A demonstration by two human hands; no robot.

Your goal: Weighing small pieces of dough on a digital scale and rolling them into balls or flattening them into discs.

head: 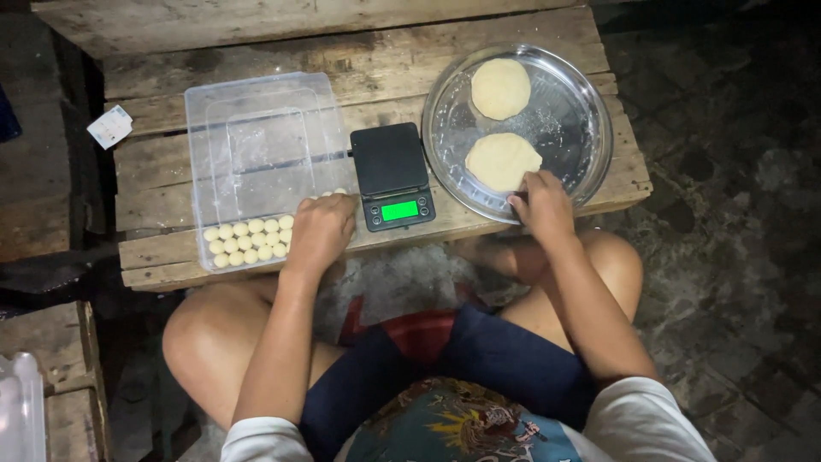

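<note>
My left hand [320,231] rests closed at the near right corner of a clear plastic tray [256,137], beside several small pale dough balls [248,241] lined in rows; what its fingers hold is hidden. My right hand [540,205] touches the near edge of a flat round dough disc [501,159] lying in a round metal pan [581,128]. A second flat dough disc [500,87] lies farther back in the pan. A small black digital scale [391,171] with a lit green display stands between the tray and the pan.
Everything sits on a low wooden pallet table [376,68]. A small white packet [110,127] lies at its left edge. Another wooden board and a clear container [21,411] are at the lower left. Dark stone ground lies to the right.
</note>
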